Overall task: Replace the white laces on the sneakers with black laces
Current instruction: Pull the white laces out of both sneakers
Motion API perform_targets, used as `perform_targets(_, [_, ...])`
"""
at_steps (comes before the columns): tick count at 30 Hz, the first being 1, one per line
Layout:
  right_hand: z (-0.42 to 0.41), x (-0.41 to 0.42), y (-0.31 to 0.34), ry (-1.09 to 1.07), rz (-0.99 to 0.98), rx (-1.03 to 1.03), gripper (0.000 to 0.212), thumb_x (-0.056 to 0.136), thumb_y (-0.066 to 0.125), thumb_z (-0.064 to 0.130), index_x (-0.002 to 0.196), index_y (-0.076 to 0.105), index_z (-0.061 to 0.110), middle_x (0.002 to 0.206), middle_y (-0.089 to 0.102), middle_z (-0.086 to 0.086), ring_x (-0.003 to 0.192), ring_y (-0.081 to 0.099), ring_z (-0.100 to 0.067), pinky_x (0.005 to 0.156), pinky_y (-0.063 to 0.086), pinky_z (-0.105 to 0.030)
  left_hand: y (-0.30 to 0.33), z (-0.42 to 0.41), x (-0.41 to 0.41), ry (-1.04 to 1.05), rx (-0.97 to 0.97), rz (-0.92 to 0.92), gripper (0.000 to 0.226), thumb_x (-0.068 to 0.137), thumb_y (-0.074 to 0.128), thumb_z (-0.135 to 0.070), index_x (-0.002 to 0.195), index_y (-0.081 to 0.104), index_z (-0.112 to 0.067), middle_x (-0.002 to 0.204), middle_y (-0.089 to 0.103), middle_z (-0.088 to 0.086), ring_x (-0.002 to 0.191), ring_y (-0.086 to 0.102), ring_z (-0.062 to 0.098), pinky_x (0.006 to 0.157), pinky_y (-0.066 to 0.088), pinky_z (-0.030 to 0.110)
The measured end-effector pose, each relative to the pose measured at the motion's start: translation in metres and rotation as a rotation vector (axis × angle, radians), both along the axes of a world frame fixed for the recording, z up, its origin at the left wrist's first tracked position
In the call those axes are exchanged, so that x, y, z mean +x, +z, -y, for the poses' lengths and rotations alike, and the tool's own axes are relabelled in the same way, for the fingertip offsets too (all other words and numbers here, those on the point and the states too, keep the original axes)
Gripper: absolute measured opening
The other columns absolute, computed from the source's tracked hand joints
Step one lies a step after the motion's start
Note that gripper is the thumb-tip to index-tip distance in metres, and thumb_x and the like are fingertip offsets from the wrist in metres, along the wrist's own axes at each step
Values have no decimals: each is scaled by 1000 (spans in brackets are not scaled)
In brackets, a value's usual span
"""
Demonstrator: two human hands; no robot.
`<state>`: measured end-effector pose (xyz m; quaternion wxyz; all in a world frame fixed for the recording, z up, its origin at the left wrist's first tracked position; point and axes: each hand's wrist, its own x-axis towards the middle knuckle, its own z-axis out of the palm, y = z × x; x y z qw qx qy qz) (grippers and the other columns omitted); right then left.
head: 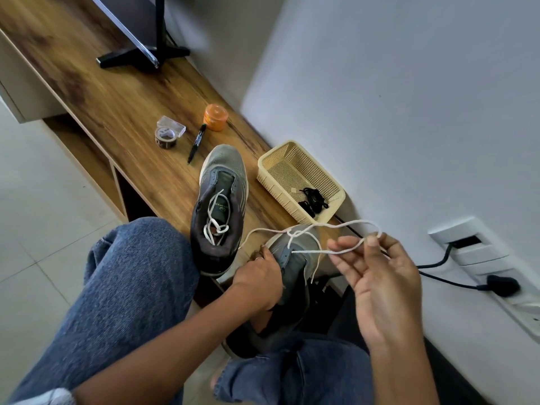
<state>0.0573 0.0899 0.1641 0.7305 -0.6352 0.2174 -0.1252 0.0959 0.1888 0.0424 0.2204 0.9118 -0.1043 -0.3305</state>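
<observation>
Seeing right hand [377, 276] nearest me, pinching a loop of white lace [336, 226] that's partly out of the near sneaker [295, 258]. Left hand [260, 276] grips that sneaker's side, holding it on my lap at the bench [117, 92] edge. Second sneaker [219, 200] sits on the bench just beyond, white lace loose inside. Black laces [312, 198] lie in the cream basket [280, 162] by the wall.

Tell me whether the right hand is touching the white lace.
Touching. The head view shows the right hand pinching the white lace between thumb and fingertip, its loop leading back to the near sneaker.
</observation>
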Motion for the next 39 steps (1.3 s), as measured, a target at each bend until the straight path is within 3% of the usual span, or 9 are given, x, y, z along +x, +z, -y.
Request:
perform_targets(5, [10, 10, -12, 9, -63, -141, 10, 98, 48, 7, 96, 57, 13, 87, 74, -10, 88, 72, -22, 78, 58, -30, -2, 1, 1, 17, -23, -11, 76, 102, 40, -31, 149, -5, 8, 156, 19, 23, 139, 33, 33, 107, 33, 38])
perform_targets(9, [18, 17, -49, 221, -293, -531, 29, 99, 46, 8, 119, 56, 27, 113, 67, 12, 108, 60, -4, 92, 44, -23, -5, 2, 1, 36, -28, -15, 72, 102, 38, -26, 149, -5, 7, 157, 18, 22, 138, 36, 32, 106, 35, 37])
perform_targets(11, [21, 19, -66, 218, -348, -730, 37, 97, 48, 7, 130, 53, 23, 119, 62, 11, 113, 56, -6, 97, 43, -27, -7, 3, 2, 38, -22, -11, 70, 102, 37, -23, 150, -5, 7, 156, 20, 21, 137, 38, 32, 105, 35, 37])
perform_targets(20, [12, 39, -118, 303, -505, -1326, 14, 88, 66, 22, 100, 69, 16, 98, 66, 0, 96, 60, -18, 80, 53, -39, -3, 3, 1, 37, 13, 19, 67, 100, 36, -14, 149, -3, 9, 154, 25, 22, 136, 39, 31, 104, 37, 36])
perform_targets(22, [11, 41, -120, 275, -556, -1344, 5, 89, 65, 20, 85, 67, 17, 91, 67, -1, 86, 61, -17, 71, 53, -34, -3, 3, 1, 41, 17, 23, 67, 99, 36, -11, 149, -3, 9, 153, 26, 23, 136, 39, 31, 104, 37, 36])
perform_targets(25, [9, 41, -115, 304, -649, -1291, 20, 91, 60, 13, 71, 60, 15, 88, 66, -5, 84, 61, -20, 63, 44, -28, -3, 4, 3, 66, 3, 35, 65, 99, 36, -9, 149, -1, 9, 150, 32, 21, 134, 42, 30, 102, 38, 35])
perform_targets(33, [6, 5, -64, 507, -612, -697, 10, 89, 65, 14, 80, 67, 12, 70, 61, 5, 63, 54, -1, 59, 42, -12, -6, 5, 7, 87, -19, 37, 63, 99, 34, -10, 150, 1, 6, 147, 38, 19, 132, 44, 32, 103, 38, 38])
perform_targets(36, [12, -5, -54, 590, -609, -616, 8, 86, 67, 11, 79, 69, 11, 68, 62, 4, 59, 52, 4, 59, 43, -8, -9, 4, 7, 89, -68, 24, 61, 100, 35, -15, 151, 6, 3, 148, 37, 19, 133, 43, 34, 104, 36, 40])
perform_targets(39, [18, -4, -55, 454, -565, -673, 11, 87, 67, 16, 77, 71, 15, 74, 68, 4, 68, 61, -1, 63, 47, -12, -13, 2, 8, 82, -148, 23, 61, 101, 37, -24, 151, 10, -2, 150, 33, 18, 134, 40, 34, 105, 34, 39])
